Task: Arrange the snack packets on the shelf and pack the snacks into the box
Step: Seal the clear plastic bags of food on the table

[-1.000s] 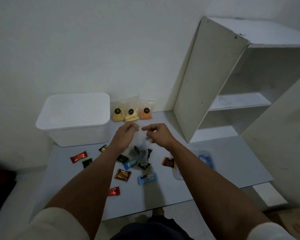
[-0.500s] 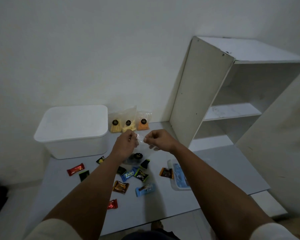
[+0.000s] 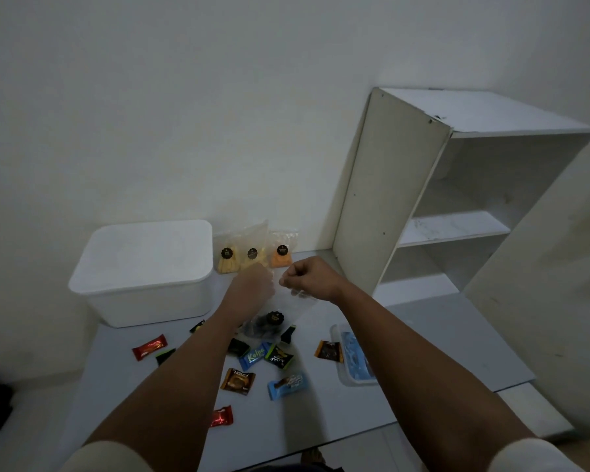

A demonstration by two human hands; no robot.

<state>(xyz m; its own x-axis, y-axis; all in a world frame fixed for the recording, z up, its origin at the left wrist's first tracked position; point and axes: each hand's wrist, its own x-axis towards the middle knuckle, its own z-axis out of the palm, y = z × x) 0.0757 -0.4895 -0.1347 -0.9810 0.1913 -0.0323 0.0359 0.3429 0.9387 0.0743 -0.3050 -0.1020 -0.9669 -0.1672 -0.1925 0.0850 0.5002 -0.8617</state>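
Both hands, left hand (image 3: 252, 284) & right hand (image 3: 307, 279), are pinching top edge of clear packet (image 3: 269, 323) w/ dark snacks, black round label; it's hanging over table (image 3: 440, 335) btwn white box (image 3: 143, 270) & shelf (image 3: 457, 226).

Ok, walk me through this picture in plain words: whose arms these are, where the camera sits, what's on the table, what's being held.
There is no machine here. The camera is worn on a person's head and looks forward and down, so the two arms reaching in from below are that person's own.

The left hand and right hand together pinch the top of a clear snack bag with dark pieces inside, held up over the grey table.

On the table: a white box with its lid on, three clear bags of yellow and orange snacks leaning at the wall, scattered small wrapped snacks, and a clear tray holding something blue. The white shelf on the right stands bare.
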